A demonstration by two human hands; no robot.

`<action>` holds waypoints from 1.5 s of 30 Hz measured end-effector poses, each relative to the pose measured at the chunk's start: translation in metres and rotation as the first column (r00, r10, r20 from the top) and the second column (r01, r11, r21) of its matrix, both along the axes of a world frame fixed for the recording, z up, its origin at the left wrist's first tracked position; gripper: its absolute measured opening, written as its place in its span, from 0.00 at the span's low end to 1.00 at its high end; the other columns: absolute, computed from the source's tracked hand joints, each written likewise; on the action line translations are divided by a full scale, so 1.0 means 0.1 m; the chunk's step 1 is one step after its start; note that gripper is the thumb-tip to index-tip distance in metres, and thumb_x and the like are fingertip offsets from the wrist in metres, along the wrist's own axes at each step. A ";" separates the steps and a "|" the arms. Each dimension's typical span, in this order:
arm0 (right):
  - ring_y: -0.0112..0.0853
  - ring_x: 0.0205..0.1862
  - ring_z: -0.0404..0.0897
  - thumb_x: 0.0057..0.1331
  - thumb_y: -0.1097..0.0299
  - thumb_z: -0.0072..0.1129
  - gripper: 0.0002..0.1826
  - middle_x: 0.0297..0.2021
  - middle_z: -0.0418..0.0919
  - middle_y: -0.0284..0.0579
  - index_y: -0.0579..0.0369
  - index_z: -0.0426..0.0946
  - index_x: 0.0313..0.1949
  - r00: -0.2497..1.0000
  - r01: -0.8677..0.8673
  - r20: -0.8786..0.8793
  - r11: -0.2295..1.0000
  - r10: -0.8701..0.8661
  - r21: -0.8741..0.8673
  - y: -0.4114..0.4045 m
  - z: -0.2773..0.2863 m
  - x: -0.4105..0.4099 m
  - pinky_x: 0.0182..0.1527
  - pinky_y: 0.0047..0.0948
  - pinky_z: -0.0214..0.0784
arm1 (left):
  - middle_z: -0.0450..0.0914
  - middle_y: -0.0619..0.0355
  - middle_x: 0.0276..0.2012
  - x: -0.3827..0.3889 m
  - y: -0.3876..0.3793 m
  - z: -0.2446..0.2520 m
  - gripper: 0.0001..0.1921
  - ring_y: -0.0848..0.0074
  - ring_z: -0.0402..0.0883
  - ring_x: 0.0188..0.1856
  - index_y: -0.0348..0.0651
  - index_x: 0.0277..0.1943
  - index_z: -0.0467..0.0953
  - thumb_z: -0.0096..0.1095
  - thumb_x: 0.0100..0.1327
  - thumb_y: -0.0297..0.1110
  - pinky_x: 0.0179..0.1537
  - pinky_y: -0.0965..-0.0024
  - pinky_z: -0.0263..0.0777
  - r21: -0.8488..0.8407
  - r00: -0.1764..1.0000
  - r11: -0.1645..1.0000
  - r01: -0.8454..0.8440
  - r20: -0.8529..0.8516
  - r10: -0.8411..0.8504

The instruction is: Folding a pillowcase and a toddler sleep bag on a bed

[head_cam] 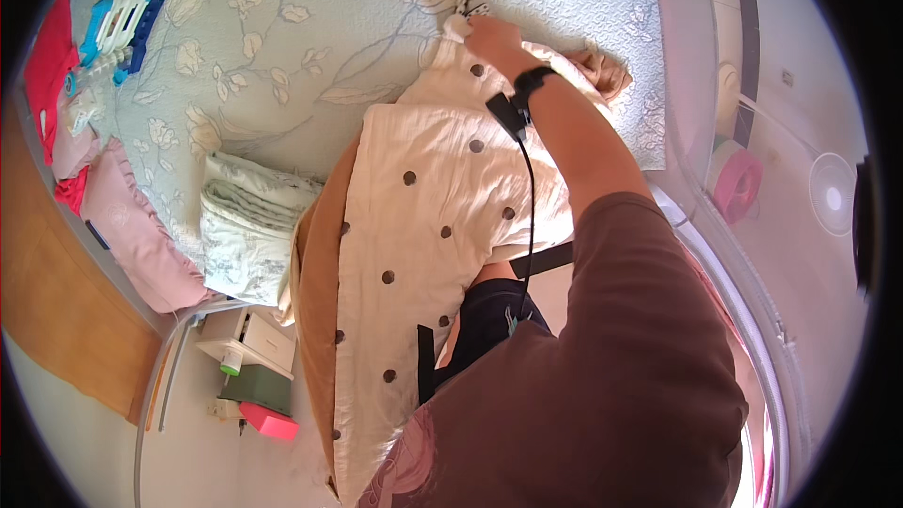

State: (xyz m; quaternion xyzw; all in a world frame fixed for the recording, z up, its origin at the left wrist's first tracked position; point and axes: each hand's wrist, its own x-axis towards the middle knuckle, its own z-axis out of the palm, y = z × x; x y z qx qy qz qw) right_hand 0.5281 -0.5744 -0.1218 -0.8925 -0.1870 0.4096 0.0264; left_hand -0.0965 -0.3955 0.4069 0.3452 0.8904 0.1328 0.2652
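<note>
My right hand (492, 39) is closed on the far corner of a cream cover with dark dots (416, 212). A strap with a small black device and cable sits on that wrist. Beside my fingers are a white puffy tuft (457, 27) and a small black-and-white spotted piece (474, 8), possibly a tie. The cover drapes from the bed down across my front, its brown underside (321, 254) showing along the left edge. More brown cloth (600, 70) bunches beyond my forearm. My left hand is out of view; whether the cover hides it cannot be told.
A pale floral quilted bedspread (282, 35) spans the bed. To the left lie a folded patterned quilt (247, 226), a pink ruffled pillow (137, 233), blue and white plastic hangers (123, 21) and red cloth (53, 77). Net framing (734, 254) borders the right; a bedside cabinet (268, 342) stands lower left.
</note>
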 end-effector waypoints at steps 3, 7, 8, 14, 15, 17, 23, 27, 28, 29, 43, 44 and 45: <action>0.46 0.48 0.77 0.63 0.57 0.46 0.18 0.51 0.72 0.53 0.48 0.72 0.50 0.987 -0.049 0.156 0.988 0.027 0.144 -0.02 0.40 -0.53 0.48 0.41 0.71 | 0.74 0.52 0.52 0.01 -0.08 0.05 0.29 0.67 0.74 0.52 0.34 0.57 0.68 0.64 0.51 0.33 0.53 0.63 0.67 -0.027 0.999 0.999 -0.029 -0.017 0.029; 0.43 0.52 0.76 0.66 0.58 0.38 0.20 0.50 0.75 0.55 0.54 0.76 0.45 0.829 -0.377 -0.427 0.925 0.361 0.050 -0.67 0.57 -1.27 0.49 0.42 0.70 | 0.74 0.52 0.52 0.02 -0.09 0.05 0.29 0.67 0.73 0.52 0.34 0.58 0.68 0.64 0.51 0.33 0.53 0.64 0.67 -0.067 0.999 0.997 -0.034 -0.010 0.034; 0.42 0.52 0.76 0.66 0.59 0.39 0.18 0.49 0.76 0.54 0.53 0.77 0.44 0.763 -0.425 -0.508 0.903 0.399 0.071 -0.94 0.56 -1.45 0.49 0.42 0.70 | 0.74 0.52 0.52 0.00 -0.05 0.05 0.29 0.67 0.73 0.52 0.34 0.58 0.68 0.64 0.51 0.33 0.53 0.64 0.67 -0.082 1.000 0.996 -0.030 -0.004 0.030; 0.46 0.43 0.79 0.61 0.66 0.45 0.13 0.39 0.80 0.49 0.49 0.79 0.41 0.725 -0.479 -0.405 0.831 0.557 0.284 -0.36 1.18 -1.28 0.44 0.43 0.70 | 0.74 0.53 0.52 -0.02 -0.10 -0.11 0.30 0.68 0.73 0.52 0.34 0.58 0.68 0.64 0.51 0.32 0.54 0.64 0.66 -0.116 1.000 0.993 -0.027 0.011 0.028; 0.48 0.40 0.78 0.60 0.68 0.45 0.13 0.36 0.80 0.49 0.48 0.77 0.41 0.831 -0.303 -0.311 0.845 0.461 0.441 -0.19 1.29 -1.16 0.41 0.43 0.70 | 0.74 0.53 0.52 -0.06 -0.13 -0.06 0.30 0.68 0.73 0.52 0.34 0.58 0.68 0.64 0.51 0.32 0.54 0.64 0.66 -0.115 1.000 0.993 -0.027 0.006 0.028; 0.49 0.40 0.77 0.59 0.71 0.45 0.16 0.35 0.79 0.52 0.46 0.73 0.46 0.968 0.062 -0.234 0.823 0.088 0.565 -0.09 1.08 -1.03 0.40 0.42 0.70 | 0.73 0.53 0.52 -0.10 -0.19 -0.02 0.30 0.68 0.73 0.53 0.35 0.58 0.68 0.64 0.51 0.32 0.54 0.64 0.66 -0.128 0.999 0.991 -0.033 0.012 0.035; 0.46 0.45 0.78 0.60 0.66 0.49 0.19 0.51 0.73 0.50 0.48 0.75 0.52 1.000 0.019 0.005 0.997 -0.018 -0.078 -0.28 0.27 -0.80 0.46 0.42 0.72 | 0.73 0.53 0.52 -0.17 -0.15 -0.10 0.30 0.69 0.73 0.53 0.35 0.58 0.67 0.64 0.50 0.32 0.54 0.65 0.66 -0.187 0.998 0.982 -0.006 0.057 0.017; 0.42 0.50 0.76 0.63 0.66 0.50 0.14 0.52 0.72 0.49 0.53 0.80 0.45 0.984 -0.155 -0.113 0.979 0.140 -0.134 -0.33 0.38 -1.01 0.48 0.39 0.72 | 0.73 0.54 0.52 -0.29 -0.18 -0.07 0.30 0.69 0.72 0.53 0.35 0.58 0.67 0.64 0.50 0.32 0.55 0.65 0.65 -0.201 0.996 0.980 0.011 0.089 0.007; 0.42 0.51 0.76 0.63 0.67 0.50 0.14 0.50 0.72 0.48 0.53 0.79 0.45 0.971 -0.238 -0.052 0.967 0.234 -0.090 -0.36 0.45 -1.10 0.47 0.40 0.72 | 0.73 0.54 0.52 -0.32 -0.20 -0.06 0.30 0.69 0.72 0.53 0.35 0.58 0.67 0.64 0.50 0.32 0.55 0.65 0.65 -0.202 0.995 0.979 0.015 0.101 0.006; 0.42 0.51 0.76 0.63 0.67 0.50 0.14 0.50 0.72 0.48 0.53 0.79 0.45 0.972 -0.236 -0.041 0.968 0.233 -0.088 -0.42 0.49 -1.17 0.47 0.40 0.72 | 0.73 0.54 0.52 -0.36 -0.23 -0.06 0.30 0.69 0.72 0.53 0.35 0.58 0.67 0.64 0.50 0.32 0.55 0.65 0.65 -0.210 0.994 0.978 0.016 0.111 0.007; 0.34 0.44 0.75 0.51 0.60 0.68 0.28 0.41 0.78 0.47 0.64 0.75 0.48 0.561 0.708 -0.783 0.647 -0.269 0.285 -1.19 1.80 -1.56 0.50 0.29 0.64 | 0.73 0.55 0.53 -1.14 -0.21 -0.04 0.31 0.70 0.72 0.53 0.35 0.59 0.67 0.65 0.50 0.31 0.56 0.66 0.64 -0.254 0.922 0.948 0.190 0.378 -0.084; 0.35 0.45 0.75 0.51 0.60 0.69 0.29 0.42 0.78 0.48 0.65 0.73 0.49 0.574 0.664 -0.769 0.710 -0.282 0.235 -1.37 1.82 -1.55 0.51 0.31 0.64 | 0.73 0.55 0.53 -1.13 -0.08 -0.05 0.31 0.70 0.72 0.53 0.35 0.59 0.67 0.65 0.50 0.31 0.56 0.66 0.64 -0.249 0.903 0.939 0.237 0.412 -0.118; 0.37 0.46 0.74 0.51 0.60 0.69 0.31 0.43 0.77 0.50 0.67 0.72 0.50 0.583 0.626 -0.753 0.759 -0.307 0.175 -1.50 1.88 -1.58 0.53 0.32 0.63 | 0.73 0.55 0.53 -1.00 0.16 -0.09 0.31 0.70 0.72 0.53 0.35 0.59 0.67 0.65 0.50 0.31 0.56 0.66 0.64 -0.236 0.868 0.917 0.322 0.460 -0.187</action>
